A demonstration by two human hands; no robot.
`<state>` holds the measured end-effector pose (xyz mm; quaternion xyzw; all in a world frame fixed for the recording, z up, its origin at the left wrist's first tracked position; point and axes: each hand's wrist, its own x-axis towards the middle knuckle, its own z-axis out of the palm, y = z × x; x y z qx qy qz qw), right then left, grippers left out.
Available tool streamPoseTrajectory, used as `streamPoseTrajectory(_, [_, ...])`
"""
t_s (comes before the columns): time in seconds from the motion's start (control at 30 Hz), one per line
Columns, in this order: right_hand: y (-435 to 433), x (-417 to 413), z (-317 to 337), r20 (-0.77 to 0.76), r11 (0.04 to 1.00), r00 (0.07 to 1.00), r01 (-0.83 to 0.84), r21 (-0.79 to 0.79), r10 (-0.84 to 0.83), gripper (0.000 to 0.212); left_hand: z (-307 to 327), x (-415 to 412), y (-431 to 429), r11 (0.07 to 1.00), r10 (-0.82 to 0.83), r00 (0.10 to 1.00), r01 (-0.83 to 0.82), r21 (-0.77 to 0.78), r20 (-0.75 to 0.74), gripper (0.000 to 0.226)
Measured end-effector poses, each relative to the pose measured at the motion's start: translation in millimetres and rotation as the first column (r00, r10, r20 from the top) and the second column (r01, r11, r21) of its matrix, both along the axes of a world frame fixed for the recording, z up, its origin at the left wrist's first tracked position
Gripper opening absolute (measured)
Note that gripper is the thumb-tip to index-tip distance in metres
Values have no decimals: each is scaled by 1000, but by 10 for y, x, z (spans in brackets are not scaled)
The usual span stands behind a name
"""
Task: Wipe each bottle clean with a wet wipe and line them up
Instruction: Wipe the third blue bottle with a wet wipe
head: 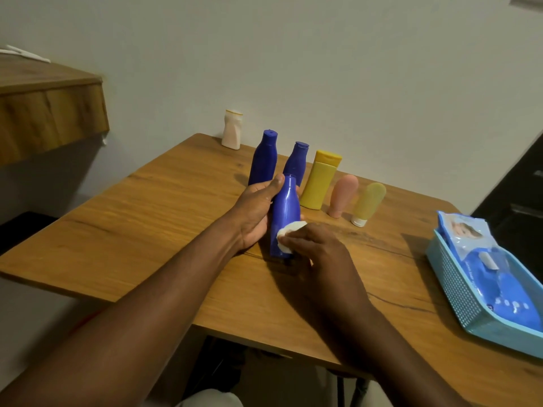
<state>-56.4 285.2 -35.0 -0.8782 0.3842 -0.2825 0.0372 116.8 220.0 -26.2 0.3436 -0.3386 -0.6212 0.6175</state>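
Observation:
My left hand [255,212] grips a blue bottle [284,207] that stands on the wooden table [141,230], thumb up near its neck. My right hand [314,248] pinches a white wet wipe [289,235] and presses it against the bottle's lower side. Behind stand two more blue bottles, a tall one [263,158] and a shorter one [296,161]. To their right stand a yellow bottle [319,180], a pink tube [343,195] and a pale yellow tube [367,202] in a row. A white bottle [232,129] stands apart at the far edge by the wall.
A light blue basket [458,292] at the right edge holds a blue pack of wet wipes [493,274]. A wooden shelf [50,110] juts out at upper left. The wall runs close behind the table.

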Motion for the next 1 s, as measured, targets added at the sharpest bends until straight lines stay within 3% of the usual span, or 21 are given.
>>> streamPoseTrajectory(0.13, [7,15,170,-8,999,999,-38,20,39,46,23,-4,31,1000,9,1000,-9,-7,11,26])
streamPoseTrajectory(0.27, [-161,148,259,33,997,999,41,-59,-39,31,2,-1,25,1000,2,999,-2,-12,40,28])
streamPoseTrajectory(0.37, [-57,217,246,-40,996,999,3,-93,-7,38,-9,9,9,1000,15,999,-15,-4,34,29])
streamPoseTrajectory(0.47, [190,151,143,-81,1000,997,-19,-25,17,35,-21,7,8,1000,19,1000,-19,7,-3,27])
streamPoseTrajectory(0.7, [179,-116,80,32,995,999,17,96,-20,35,-20,25,10,1000,6,1000,-6,-6,10,28])
streamPoseTrajectory(0.87, [15,31,175,126,998,991,43,55,-49,30,-29,-4,39,1000,7,1000,-7,-14,13,26])
streamPoseTrajectory(0.93, [128,118,168,71,1000,997,-14,18,13,37,-29,-6,38,1000,12,1000,-13,-10,-21,28])
streamPoseTrajectory(1.0, [246,111,117,-15,1000,1000,-23,3,23,29,-26,-13,37,1000,8,999,-8,9,-44,28])
